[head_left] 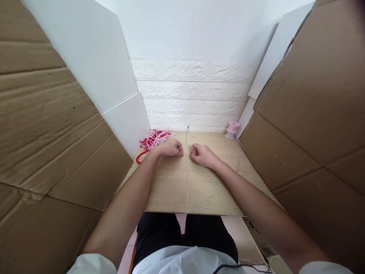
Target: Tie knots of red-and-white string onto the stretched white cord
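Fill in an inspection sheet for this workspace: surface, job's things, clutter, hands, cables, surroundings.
Surface: pale wooden tabletop.
Job's things: white cord running from a small pin at the far edge to the near edge; thin thread looped across it, faint.
Clutter: red and white strands, back left; stacked spools, back right.
Hands: left hand and right hand either side of the cord, fingertips closed, apparently pinching the thread.
Cables: black cable across the person's shirt.
Surroundings: brick-pattern wall, cardboard panels both sides.

The table [212,188] had room at 5 o'clock. A straight string [187,186] cut 12 to 6, spools [234,126] stood at 2, and half-hidden cords [155,139] probably blocked 10.
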A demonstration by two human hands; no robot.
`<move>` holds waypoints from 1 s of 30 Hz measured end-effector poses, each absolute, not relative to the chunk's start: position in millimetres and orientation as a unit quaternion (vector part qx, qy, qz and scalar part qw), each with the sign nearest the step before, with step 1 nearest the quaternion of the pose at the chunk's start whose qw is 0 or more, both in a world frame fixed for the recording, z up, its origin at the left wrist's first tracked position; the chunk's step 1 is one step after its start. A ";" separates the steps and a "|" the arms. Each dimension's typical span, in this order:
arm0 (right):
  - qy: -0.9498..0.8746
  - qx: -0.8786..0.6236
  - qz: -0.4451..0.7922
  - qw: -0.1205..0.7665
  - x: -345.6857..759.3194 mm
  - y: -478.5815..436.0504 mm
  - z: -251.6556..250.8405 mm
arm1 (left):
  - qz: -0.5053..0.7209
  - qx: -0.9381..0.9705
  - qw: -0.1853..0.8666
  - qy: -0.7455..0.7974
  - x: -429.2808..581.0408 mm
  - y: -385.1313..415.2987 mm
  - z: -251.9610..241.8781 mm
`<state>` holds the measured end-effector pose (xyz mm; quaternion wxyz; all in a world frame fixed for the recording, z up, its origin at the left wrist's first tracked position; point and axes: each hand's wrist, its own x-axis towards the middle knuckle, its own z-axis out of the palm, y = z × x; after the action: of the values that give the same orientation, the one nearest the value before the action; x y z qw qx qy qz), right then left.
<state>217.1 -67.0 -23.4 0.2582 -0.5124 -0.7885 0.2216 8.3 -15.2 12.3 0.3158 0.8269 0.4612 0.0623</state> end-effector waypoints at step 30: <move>-0.774 -0.548 0.195 0.248 215.6 -64.5 -27.4 | 0.069 0.816 0.348 0.457 17.3 -21.7 13.3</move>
<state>215.6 -64.5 -27.4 0.2484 -0.5481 -0.7745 0.1951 17.3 -21.7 13.3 0.3479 0.8156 0.4573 0.0685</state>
